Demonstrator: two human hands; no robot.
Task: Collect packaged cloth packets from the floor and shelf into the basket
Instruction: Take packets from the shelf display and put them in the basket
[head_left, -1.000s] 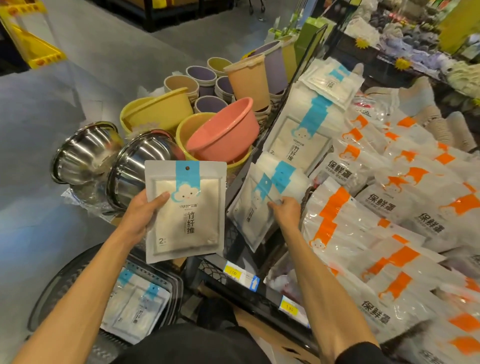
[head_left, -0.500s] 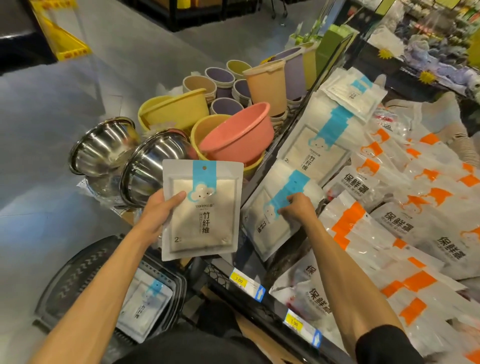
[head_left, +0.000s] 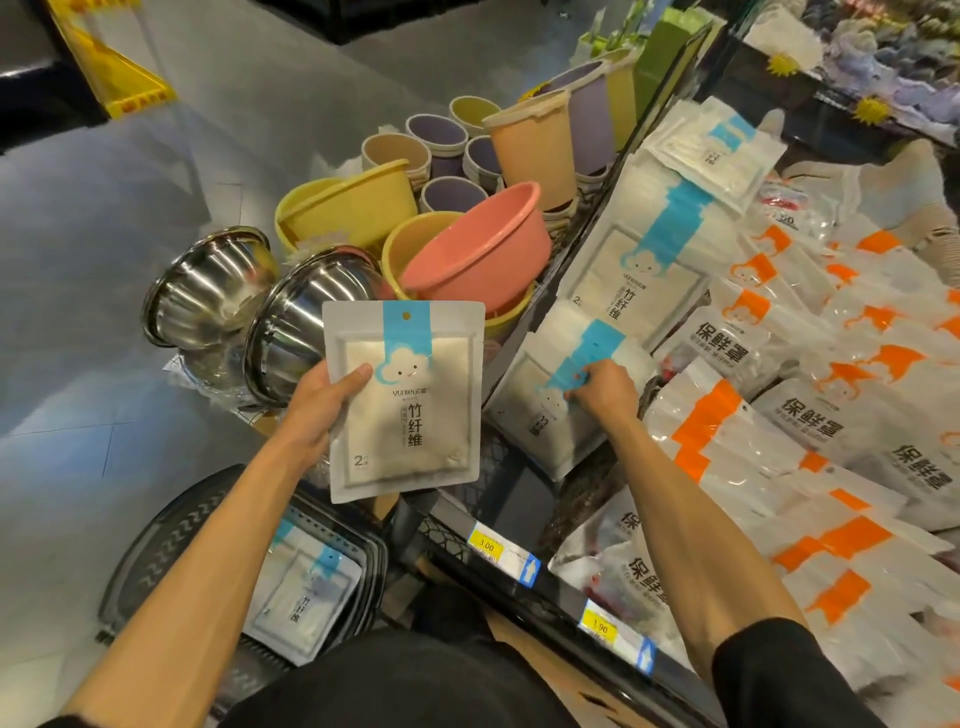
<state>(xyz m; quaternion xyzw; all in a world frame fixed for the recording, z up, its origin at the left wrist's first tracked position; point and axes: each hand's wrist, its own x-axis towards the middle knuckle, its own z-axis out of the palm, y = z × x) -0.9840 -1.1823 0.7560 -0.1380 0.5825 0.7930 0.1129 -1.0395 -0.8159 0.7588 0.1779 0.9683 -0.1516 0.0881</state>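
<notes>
Cloth packet (head_left: 410, 415) is gripped at its left edge by the left hand (head_left: 317, 405), thumb on the front. The right hand (head_left: 607, 392) pinches a second packet (head_left: 524, 400) on the shelf (head_left: 558, 597).

We found the shelf (head_left: 561, 597) carrying stacks of blue-striped cloth packets (head_left: 639, 280) just beside a spread of orange-striped packets (head_left: 769, 467), with two yellow price tags (head_left: 487, 545) on its front edge. On the grey floor (head_left: 93, 338) stood the black basket (head_left: 150, 540), more of them lying inside.
</notes>
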